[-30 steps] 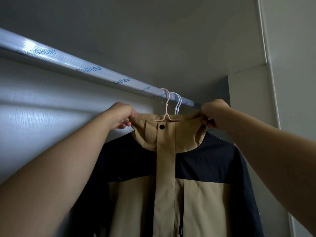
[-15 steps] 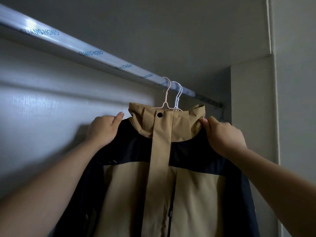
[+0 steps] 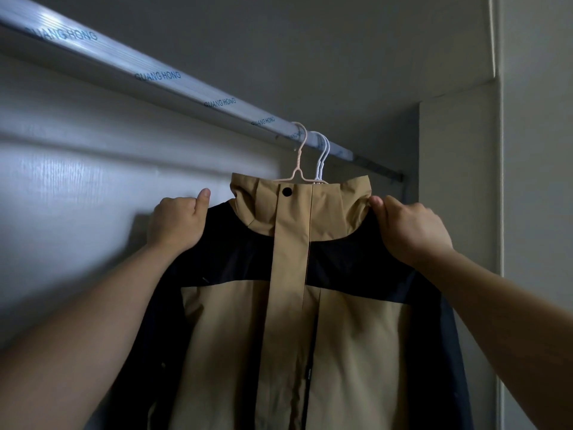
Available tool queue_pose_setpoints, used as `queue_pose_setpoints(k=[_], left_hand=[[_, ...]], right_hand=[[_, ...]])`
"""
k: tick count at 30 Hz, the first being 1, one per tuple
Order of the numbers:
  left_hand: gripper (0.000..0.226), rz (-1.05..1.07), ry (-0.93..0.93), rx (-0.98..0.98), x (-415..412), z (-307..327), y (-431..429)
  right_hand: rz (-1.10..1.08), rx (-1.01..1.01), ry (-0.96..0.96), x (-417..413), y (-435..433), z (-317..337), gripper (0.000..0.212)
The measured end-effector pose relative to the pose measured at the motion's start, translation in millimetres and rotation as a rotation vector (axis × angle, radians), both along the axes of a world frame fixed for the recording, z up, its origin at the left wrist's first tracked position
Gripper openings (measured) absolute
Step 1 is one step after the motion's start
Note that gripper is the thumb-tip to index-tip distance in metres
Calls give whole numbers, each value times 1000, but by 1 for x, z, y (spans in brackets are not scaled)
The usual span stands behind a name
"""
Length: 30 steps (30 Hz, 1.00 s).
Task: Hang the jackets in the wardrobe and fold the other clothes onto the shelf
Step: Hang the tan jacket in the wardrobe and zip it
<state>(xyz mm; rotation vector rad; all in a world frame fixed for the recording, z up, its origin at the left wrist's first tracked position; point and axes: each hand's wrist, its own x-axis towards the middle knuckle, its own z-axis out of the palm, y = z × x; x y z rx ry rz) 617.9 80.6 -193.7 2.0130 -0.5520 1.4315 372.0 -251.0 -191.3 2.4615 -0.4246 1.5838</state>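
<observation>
A tan and navy jacket (image 3: 288, 321) hangs front-on from a pink hanger (image 3: 298, 156) hooked over the wardrobe rail (image 3: 161, 77). My left hand (image 3: 176, 223) grips the jacket's left shoulder with the thumb raised. My right hand (image 3: 409, 231) grips the right shoulder just below the tan collar. The fingers of both hands curl over the fabric and out of sight behind it.
A white hanger (image 3: 322, 158) hooks on the rail just right of the pink one, its lower part hidden behind the collar. The wardrobe's back panel (image 3: 77, 181) is at the left and its side wall (image 3: 455, 181) at the right.
Both hands came down from the collar to the jacket's shoulders. The collar now stands free and the jacket hangs straighter.
</observation>
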Motion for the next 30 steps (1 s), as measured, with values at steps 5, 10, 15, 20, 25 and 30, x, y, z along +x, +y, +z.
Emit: queue_pose_setpoints(k=[5, 10, 15, 20, 25, 30], left_hand=[[72, -8, 61, -38, 6, -12, 4], [73, 80, 71, -54, 13, -27, 12], [82, 175, 175, -83, 9, -31, 17], [79, 109, 281, -165, -1, -35, 4], [77, 80, 273, -253, -5, -38, 1], [74, 58, 239, -210, 0, -38, 11]], right_hand=[[-119, 36, -68, -8, -2, -19, 57], [-174, 110, -67, -12, -4, -33, 46], [-198, 146, -99, -10, -7, -37, 52], [-131, 458, -186, 8, -2, -44, 51], [-172, 318, -124, 0, -14, -46, 57], [-162, 246, -6, -14, -34, -36, 56]])
